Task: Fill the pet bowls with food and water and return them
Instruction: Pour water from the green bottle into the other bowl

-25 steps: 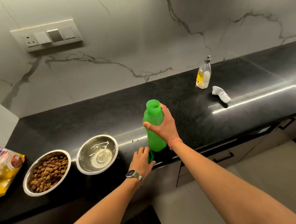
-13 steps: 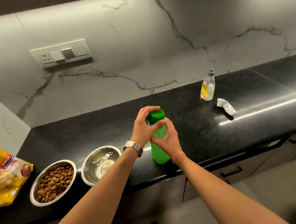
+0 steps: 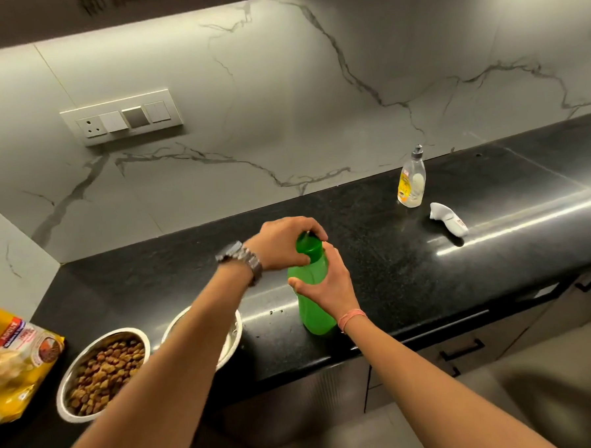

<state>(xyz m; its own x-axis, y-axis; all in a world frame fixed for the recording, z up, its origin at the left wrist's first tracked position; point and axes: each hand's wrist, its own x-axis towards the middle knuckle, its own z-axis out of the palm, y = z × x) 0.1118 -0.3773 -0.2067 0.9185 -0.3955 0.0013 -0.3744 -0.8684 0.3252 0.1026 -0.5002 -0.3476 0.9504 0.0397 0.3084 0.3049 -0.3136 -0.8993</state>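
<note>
Securing the cap is the step in hand, judged from the head view. The upright green translucent plastic water bottle [image 3: 313, 291] stands on the black speckled stone countertop [image 3: 409, 262], near its front edge. The right hand [image 3: 324, 284] wraps its fingers around the bottle body and steadies it. The left hand [image 3: 284, 241], a metal wristwatch [image 3: 243, 260] on its wrist, curls its fingers over the green screw cap [image 3: 307, 245].

Procedure: keep the bottle vertical and pressed down on the counter; turn the cap with the left hand only; stop at firm resistance. A cap started crooked may leak.

The round steel bowl filled with brown kibble [image 3: 101, 372] sits left of the bottle by the counter edge. A second round steel bowl [image 3: 233, 333] lies between them, largely hidden by the left forearm; its contents cannot be told.

A yellow pet-food bag [image 3: 13, 358] lies at the far left. A clear dish-soap bottle with yellow label [image 3: 411, 180] and a small white plastic object [image 3: 448, 219] stand further right. A white marble-veined backsplash [image 3: 281, 104] carries a white switch plate [image 3: 121, 118]. Dark drawer fronts [image 3: 465, 348] sit below the counter.
</note>
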